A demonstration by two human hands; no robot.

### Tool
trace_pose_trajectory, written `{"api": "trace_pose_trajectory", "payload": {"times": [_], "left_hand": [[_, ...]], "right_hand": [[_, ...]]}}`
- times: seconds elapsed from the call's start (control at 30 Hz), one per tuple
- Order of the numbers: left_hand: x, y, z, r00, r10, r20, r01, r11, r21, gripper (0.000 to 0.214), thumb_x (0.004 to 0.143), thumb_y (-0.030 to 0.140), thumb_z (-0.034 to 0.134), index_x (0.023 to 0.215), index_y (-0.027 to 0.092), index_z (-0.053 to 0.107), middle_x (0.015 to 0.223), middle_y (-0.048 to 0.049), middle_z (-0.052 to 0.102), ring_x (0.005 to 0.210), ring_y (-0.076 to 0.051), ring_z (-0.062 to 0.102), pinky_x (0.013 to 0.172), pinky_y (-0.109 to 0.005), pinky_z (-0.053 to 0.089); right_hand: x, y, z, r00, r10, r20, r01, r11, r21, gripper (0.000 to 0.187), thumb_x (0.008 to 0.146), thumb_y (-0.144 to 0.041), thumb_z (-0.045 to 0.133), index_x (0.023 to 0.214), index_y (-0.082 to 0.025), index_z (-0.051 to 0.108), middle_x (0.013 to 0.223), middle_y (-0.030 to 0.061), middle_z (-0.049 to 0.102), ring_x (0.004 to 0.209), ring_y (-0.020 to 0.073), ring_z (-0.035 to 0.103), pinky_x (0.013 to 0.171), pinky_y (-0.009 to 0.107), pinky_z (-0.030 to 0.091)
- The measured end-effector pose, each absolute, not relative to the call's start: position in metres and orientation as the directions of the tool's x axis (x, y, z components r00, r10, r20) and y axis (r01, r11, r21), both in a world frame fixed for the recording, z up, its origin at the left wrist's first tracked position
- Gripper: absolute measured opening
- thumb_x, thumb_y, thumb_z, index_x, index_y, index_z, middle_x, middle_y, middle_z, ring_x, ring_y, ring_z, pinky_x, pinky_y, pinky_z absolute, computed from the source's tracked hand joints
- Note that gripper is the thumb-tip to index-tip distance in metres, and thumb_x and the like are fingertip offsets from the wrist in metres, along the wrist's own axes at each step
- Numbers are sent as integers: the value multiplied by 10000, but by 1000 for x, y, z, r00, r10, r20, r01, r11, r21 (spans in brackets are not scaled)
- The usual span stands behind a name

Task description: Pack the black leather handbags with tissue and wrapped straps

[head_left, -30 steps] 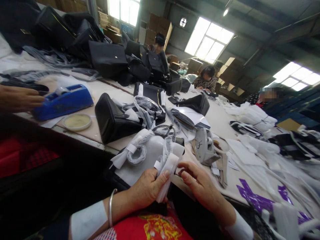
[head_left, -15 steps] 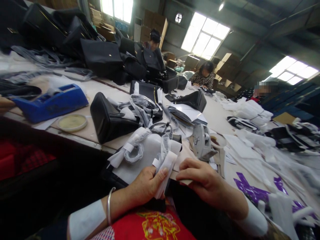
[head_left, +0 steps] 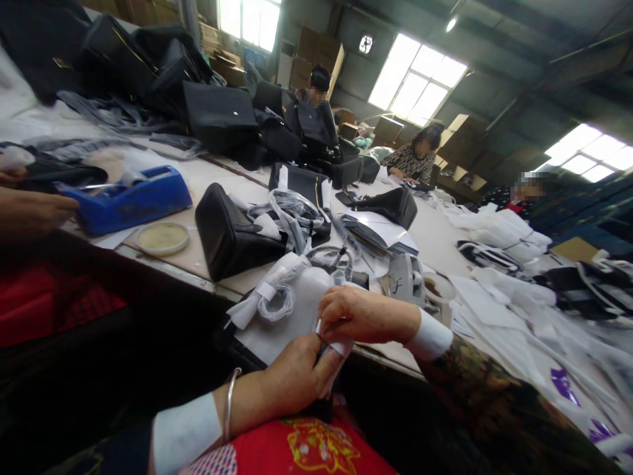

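Note:
At the table's edge lies a black bag covered by a white foam sheet [head_left: 301,290]. On it sits a clear-plastic-wrapped strap [head_left: 277,300], coiled and bound with a white band. My left hand [head_left: 297,373] is closed around a white foam wrap [head_left: 342,346] at the bag's near right side. Over the same wrap my right hand [head_left: 359,313] is bent down, its fingers pinched together against it. What lies between the right fingertips is hidden. A grey tape dispenser [head_left: 403,277] stands just beyond my right hand.
A co-worker's hand [head_left: 34,214] is at the left, beside a blue tape dispenser [head_left: 133,201]. A tape roll [head_left: 165,237] lies at the table edge. Black handbags [head_left: 237,241] stand ahead, with more piled behind. White foam sheets [head_left: 475,303] cover the right side.
My right hand has moved left from the table edge beside the grey dispenser onto the foam wrap. My left hand keeps its hold. A co-worker's hand has come further into view at left.

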State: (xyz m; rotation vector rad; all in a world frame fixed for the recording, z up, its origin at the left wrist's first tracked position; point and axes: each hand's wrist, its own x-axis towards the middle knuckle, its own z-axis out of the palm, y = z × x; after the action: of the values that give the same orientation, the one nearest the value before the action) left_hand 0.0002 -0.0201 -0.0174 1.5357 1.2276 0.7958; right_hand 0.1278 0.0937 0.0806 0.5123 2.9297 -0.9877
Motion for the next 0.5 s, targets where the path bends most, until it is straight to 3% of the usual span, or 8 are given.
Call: {"api": "trace_pose_trajectory", "payload": {"times": [0.07, 0.23, 0.37, 0.5], "left_hand": [[-2, -20, -18, 284, 956, -74, 304, -17, 953, 487, 997, 538, 390, 802, 166, 636, 650, -21, 656, 591, -150, 574, 537, -260, 381], [-6, -18, -20, 396, 916, -63, 150, 3, 989, 402, 958, 523, 481, 910, 152, 629, 665, 6, 628, 583, -131, 554, 521, -236, 376], [0, -16, -23, 337, 936, -103, 166, 49, 985, 385, 944, 474, 491, 772, 153, 617, 590, 40, 517, 532, -103, 447, 483, -231, 307], [8, -16, -23, 295, 954, -54, 114, 21, 993, 351, 957, 409, 472, 810, 152, 660, 654, 37, 533, 605, -108, 465, 553, -235, 345]], "right_hand": [[131, 91, 78, -960, 238, -149, 281, 802, -527, 105, 845, -104, 706, 768, -136, 769, 777, 43, 697, 785, 147, 600, 774, 265, 476], [141, 77, 68, -931, 351, 100, 231, 779, -583, 137, 882, -102, 663, 777, -140, 742, 789, 53, 678, 818, 169, 600, 790, 305, 476], [145, 71, 59, -909, 360, 211, 169, 781, -601, 149, 916, -125, 629, 829, -157, 747, 829, 64, 696, 857, 180, 616, 820, 330, 484], [150, 78, 62, -940, 307, 150, 132, 730, -670, 107, 932, -202, 654, 901, -161, 748, 869, 58, 717, 877, 175, 646, 879, 332, 491]]}}
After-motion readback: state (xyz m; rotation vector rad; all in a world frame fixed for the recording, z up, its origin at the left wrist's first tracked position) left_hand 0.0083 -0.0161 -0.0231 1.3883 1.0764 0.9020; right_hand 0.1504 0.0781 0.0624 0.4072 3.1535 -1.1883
